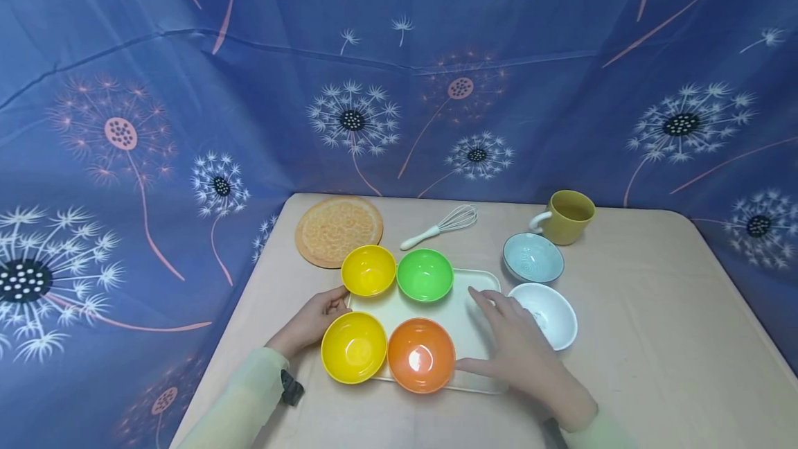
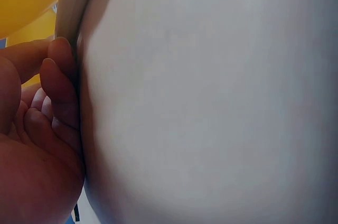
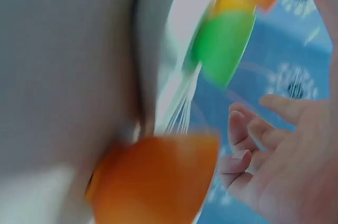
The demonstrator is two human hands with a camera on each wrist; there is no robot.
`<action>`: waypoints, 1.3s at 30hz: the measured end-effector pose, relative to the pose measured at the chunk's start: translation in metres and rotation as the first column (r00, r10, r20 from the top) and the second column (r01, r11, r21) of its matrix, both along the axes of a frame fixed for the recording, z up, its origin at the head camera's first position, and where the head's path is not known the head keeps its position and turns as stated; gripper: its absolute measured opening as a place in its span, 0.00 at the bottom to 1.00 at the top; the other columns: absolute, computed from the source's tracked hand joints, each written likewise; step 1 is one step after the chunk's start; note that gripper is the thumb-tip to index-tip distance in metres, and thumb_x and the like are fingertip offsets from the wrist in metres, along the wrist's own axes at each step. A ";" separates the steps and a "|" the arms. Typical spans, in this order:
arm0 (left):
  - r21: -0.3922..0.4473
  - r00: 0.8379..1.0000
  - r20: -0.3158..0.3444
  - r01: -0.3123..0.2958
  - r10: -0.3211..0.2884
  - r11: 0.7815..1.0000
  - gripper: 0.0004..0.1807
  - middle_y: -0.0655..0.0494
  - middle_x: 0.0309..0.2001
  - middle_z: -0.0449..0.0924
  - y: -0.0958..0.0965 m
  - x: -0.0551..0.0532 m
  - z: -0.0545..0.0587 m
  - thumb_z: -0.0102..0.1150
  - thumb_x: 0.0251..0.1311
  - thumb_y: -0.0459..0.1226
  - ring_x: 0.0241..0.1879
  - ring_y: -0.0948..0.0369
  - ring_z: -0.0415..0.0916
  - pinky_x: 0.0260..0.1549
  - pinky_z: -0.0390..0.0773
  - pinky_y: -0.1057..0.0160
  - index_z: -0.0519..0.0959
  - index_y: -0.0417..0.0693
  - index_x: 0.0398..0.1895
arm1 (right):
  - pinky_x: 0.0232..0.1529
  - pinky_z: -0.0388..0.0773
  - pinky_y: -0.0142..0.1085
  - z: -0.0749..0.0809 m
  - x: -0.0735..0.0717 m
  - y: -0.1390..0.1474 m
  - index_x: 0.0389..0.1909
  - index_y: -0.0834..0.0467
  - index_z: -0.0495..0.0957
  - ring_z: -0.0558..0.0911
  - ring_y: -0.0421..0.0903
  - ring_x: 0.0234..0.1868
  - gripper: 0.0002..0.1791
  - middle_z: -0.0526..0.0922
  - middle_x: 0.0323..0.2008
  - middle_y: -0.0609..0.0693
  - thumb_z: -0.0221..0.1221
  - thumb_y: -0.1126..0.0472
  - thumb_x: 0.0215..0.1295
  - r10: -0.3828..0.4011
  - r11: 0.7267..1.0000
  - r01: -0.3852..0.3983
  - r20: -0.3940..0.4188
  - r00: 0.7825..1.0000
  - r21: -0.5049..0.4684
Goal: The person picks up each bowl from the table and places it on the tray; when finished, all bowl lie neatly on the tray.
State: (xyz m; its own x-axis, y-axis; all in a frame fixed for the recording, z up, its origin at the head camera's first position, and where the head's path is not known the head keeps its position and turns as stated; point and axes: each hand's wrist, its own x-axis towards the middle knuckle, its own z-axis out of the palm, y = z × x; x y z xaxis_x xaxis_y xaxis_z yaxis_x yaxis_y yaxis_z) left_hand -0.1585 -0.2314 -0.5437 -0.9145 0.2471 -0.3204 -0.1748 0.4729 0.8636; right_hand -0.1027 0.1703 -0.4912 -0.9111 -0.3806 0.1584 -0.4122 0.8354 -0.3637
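Note:
A white rectangular tray [image 1: 470,328] carries a yellow bowl [image 1: 368,270], a green bowl [image 1: 425,274], a second yellow bowl [image 1: 354,347] and an orange bowl [image 1: 422,355], grouped toward its left side. At the tray's left edge, my left hand [image 1: 316,319] grips the rim with bent fingers; in the left wrist view the fingertips [image 2: 59,71] meet that rim. My right hand [image 1: 514,341] hovers over the tray's right part, fingers spread, thumb tip close to the orange bowl. The right wrist view shows this hand [image 3: 290,155] holding nothing.
Right of the tray stand a white bowl [image 1: 548,314], a light blue bowl [image 1: 533,258] and a mustard mug [image 1: 570,218] with a white handle. Behind it lie a whisk [image 1: 439,227] and a round, pancake-patterned mat [image 1: 337,227]. A blue dandelion-print cloth [image 1: 399,151] hangs behind the table.

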 end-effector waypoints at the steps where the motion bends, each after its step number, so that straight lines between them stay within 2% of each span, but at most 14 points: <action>1: 0.001 1.000 -0.002 0.001 -0.001 1.000 0.34 0.53 0.30 0.73 0.000 0.000 0.000 0.61 0.75 0.39 0.37 0.57 0.73 0.47 0.69 0.56 0.63 0.50 0.81 | 0.61 0.70 0.60 0.000 -0.002 0.009 0.79 0.53 0.64 0.71 0.56 0.65 0.69 0.72 0.68 0.54 0.64 0.13 0.41 -0.009 1.000 0.009 -0.017 1.000 -0.004; 6: 0.003 1.000 -0.006 0.005 -0.005 1.000 0.34 0.54 0.30 0.73 -0.001 0.000 -0.001 0.61 0.75 0.40 0.37 0.57 0.73 0.47 0.70 0.56 0.64 0.51 0.81 | 0.60 0.66 0.66 0.000 -0.007 0.053 0.77 0.58 0.66 0.70 0.64 0.64 0.66 0.71 0.67 0.60 0.69 0.19 0.44 -0.078 0.997 0.077 -0.068 0.995 -0.020; 10: 0.005 1.000 -0.007 0.007 -0.007 1.000 0.33 0.54 0.30 0.73 -0.003 0.000 -0.001 0.61 0.75 0.40 0.37 0.57 0.73 0.46 0.69 0.56 0.65 0.53 0.80 | 0.55 0.68 0.66 -0.003 -0.005 0.077 0.74 0.61 0.68 0.71 0.66 0.60 0.65 0.71 0.65 0.63 0.74 0.23 0.42 -0.144 0.990 0.144 -0.095 0.985 -0.016; 16: 0.009 1.000 -0.008 0.007 -0.007 1.000 0.33 0.53 0.31 0.73 -0.004 0.001 0.000 0.62 0.75 0.41 0.39 0.56 0.72 0.48 0.68 0.55 0.66 0.54 0.80 | 0.53 0.67 0.66 -0.010 -0.003 0.095 0.71 0.64 0.70 0.70 0.67 0.59 0.64 0.73 0.62 0.65 0.79 0.28 0.38 -0.147 0.989 0.142 -0.178 0.973 -0.041; 18: 0.010 1.000 -0.008 0.005 -0.005 1.000 0.33 0.54 0.31 0.73 -0.004 0.001 0.000 0.62 0.75 0.40 0.38 0.57 0.72 0.47 0.68 0.55 0.66 0.55 0.80 | 0.53 0.66 0.66 -0.011 -0.003 0.097 0.71 0.65 0.70 0.70 0.68 0.59 0.64 0.73 0.62 0.66 0.78 0.28 0.38 -0.154 0.988 0.149 -0.182 0.971 -0.043; 27: 0.015 1.000 0.001 0.004 -0.004 1.000 0.33 0.54 0.31 0.73 -0.002 0.001 0.000 0.62 0.75 0.41 0.39 0.57 0.73 0.48 0.68 0.54 0.66 0.55 0.80 | 0.53 0.68 0.68 -0.010 -0.007 0.099 0.70 0.70 0.69 0.71 0.70 0.57 0.68 0.73 0.60 0.69 0.74 0.22 0.39 -0.204 0.978 0.207 -0.122 0.971 0.017; 34: 0.017 1.000 -0.005 0.020 -0.020 1.000 0.33 0.54 0.31 0.73 -0.002 0.001 0.001 0.62 0.75 0.40 0.39 0.57 0.73 0.48 0.68 0.55 0.65 0.53 0.80 | 0.53 0.71 0.68 -0.013 -0.004 0.099 0.73 0.70 0.65 0.73 0.71 0.58 0.69 0.72 0.61 0.72 0.74 0.23 0.42 -0.235 0.972 0.235 -0.012 0.972 -0.007; 39: 0.004 1.000 -0.006 0.016 -0.016 1.000 0.34 0.54 0.31 0.73 -0.002 0.000 0.001 0.62 0.75 0.40 0.39 0.57 0.73 0.48 0.68 0.55 0.65 0.52 0.81 | 0.54 0.70 0.68 -0.015 -0.004 0.099 0.74 0.68 0.64 0.72 0.70 0.59 0.69 0.71 0.62 0.71 0.75 0.24 0.42 -0.250 0.968 0.250 0.010 0.968 -0.026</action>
